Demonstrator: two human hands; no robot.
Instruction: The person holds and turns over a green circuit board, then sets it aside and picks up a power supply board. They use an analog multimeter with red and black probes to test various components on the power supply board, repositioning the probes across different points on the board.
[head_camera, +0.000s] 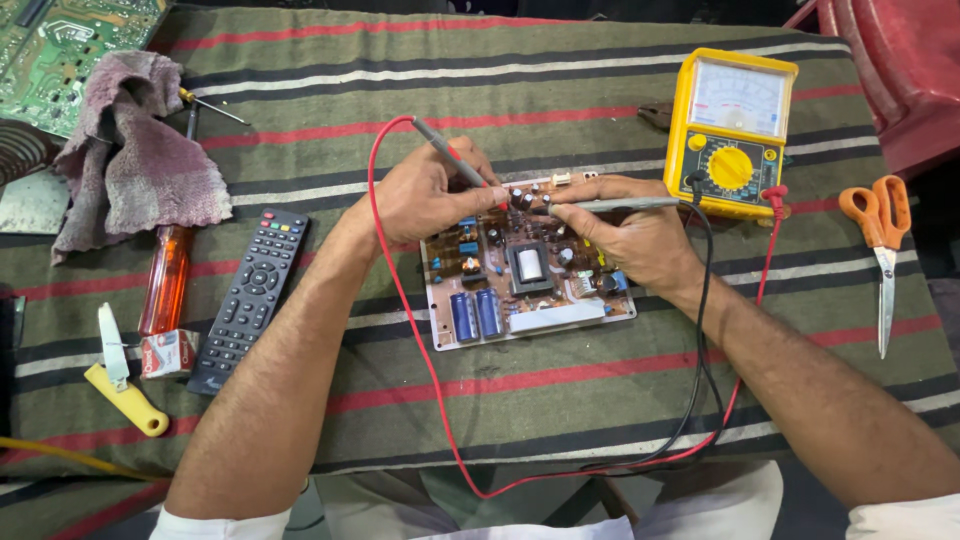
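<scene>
1. Your left hand (420, 195) pinches the red-leaded probe (452, 156), its tip on the far edge of the circuit board (525, 265).
2. Your right hand (630, 235) grips the black-leaded probe (615, 204), its tip near the first.
3. The board lies mid-table on the striped cloth (560, 100), with the yellow multimeter (732, 130) just to its far right.

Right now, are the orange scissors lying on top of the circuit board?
No, the scissors lie on the striped cloth far right of the circuit board.

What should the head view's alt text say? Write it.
Two hands press meter probes onto a circuit board on a striped cloth: left hand red probe, right hand black. A yellow multimeter sits behind.
</scene>
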